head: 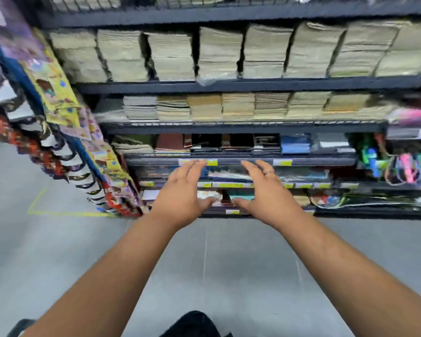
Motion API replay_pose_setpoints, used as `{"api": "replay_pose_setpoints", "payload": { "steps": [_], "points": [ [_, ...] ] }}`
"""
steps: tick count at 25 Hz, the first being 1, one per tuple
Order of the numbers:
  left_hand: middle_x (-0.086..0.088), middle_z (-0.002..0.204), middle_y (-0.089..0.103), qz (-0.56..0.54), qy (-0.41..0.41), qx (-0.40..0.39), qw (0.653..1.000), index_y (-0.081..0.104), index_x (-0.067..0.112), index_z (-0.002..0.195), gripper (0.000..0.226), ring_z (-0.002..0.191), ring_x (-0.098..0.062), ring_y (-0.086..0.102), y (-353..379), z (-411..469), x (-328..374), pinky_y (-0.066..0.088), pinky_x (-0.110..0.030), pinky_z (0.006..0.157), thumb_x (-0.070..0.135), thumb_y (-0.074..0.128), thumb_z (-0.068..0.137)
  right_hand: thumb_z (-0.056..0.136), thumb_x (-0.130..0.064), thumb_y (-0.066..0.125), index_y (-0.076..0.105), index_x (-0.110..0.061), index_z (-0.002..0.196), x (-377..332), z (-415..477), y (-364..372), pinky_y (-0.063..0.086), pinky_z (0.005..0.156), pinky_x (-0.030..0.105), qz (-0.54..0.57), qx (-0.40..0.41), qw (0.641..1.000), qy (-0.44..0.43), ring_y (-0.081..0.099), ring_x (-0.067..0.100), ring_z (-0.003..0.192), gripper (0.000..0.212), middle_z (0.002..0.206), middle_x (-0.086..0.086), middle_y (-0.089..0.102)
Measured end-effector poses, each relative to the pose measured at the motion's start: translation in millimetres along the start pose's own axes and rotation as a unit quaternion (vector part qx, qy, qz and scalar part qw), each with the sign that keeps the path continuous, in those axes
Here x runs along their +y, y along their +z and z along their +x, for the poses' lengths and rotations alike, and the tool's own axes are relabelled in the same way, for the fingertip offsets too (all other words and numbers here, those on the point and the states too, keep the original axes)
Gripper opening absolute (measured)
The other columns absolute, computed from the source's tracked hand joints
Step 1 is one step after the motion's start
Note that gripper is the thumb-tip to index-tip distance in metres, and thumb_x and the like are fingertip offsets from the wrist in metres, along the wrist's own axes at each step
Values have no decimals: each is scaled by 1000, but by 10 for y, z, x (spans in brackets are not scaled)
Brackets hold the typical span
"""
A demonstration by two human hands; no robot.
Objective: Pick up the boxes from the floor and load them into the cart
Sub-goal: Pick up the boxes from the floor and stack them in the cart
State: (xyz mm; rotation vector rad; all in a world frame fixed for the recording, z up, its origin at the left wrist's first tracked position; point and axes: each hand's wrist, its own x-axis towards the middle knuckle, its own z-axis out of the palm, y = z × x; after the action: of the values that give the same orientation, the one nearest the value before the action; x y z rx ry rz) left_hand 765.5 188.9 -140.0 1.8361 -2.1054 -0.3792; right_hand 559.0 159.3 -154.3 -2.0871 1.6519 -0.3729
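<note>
Dark clothing (192, 323) at bottom edge, closest to lens. Lower left corner: dark shape (20, 327), possibly cart part, too cropped to tell. Left: hanging printed bags (58, 132), yellow floor tape (66, 213). Centre: left hand (182, 190) stretched forward, fingers straight, slightly spread, holding nothing; right hand (265, 190) beside it, same pose, empty. Behind, running right: blurred shelves (229, 85) of stacked notebooks. Grey floor (229, 251) ahead shows no boxes. Judgement: between loads; remaining count unknowable.
</note>
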Motion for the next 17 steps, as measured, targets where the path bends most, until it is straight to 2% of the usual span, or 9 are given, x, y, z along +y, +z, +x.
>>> {"api": "replay_pose_setpoints", "payload": {
  "steps": [2,5,8,12,17],
  "points": [
    [2,158,19,-2,53,-30,998,17,28,152,84,146,-19,17,155,334,312,16,-32,118,47,65,85,77,-49,73,17,-38,150,355,-11,-199,36,108,36,11,30,999,43,29,25,140,92,158,1,9],
    [2,158,21,-2,135,-52,989,18,29,151,84,145,-18,19,400,874,757,16,-31,117,48,65,85,76,-51,74,19,-39,149,831,1,-481,41,104,41,6,64,993,102,34,28,136,92,156,-1,11],
    [2,156,24,-20,222,-78,972,19,28,151,83,143,-20,21,678,1468,1277,17,-31,117,47,66,85,74,-52,74,22,-36,149,1324,33,-770,39,106,42,3,97,981,170,33,30,137,92,156,3,13],
    [-1,154,28,-31,331,-114,936,23,25,150,83,141,-22,26,990,2185,2008,20,-33,117,48,66,84,73,-50,76,24,-36,148,1880,-3,-1193,40,105,39,17,164,951,260,35,27,136,93,155,3,15],
    [-1,152,32,-43,441,-167,881,26,25,149,84,140,-23,30,1427,2741,3050,22,-33,115,47,71,81,76,-52,74,27,-33,148,2498,-359,-1619,33,107,31,39,256,888,379,35,23,136,88,152,5,27]
  ]
}}
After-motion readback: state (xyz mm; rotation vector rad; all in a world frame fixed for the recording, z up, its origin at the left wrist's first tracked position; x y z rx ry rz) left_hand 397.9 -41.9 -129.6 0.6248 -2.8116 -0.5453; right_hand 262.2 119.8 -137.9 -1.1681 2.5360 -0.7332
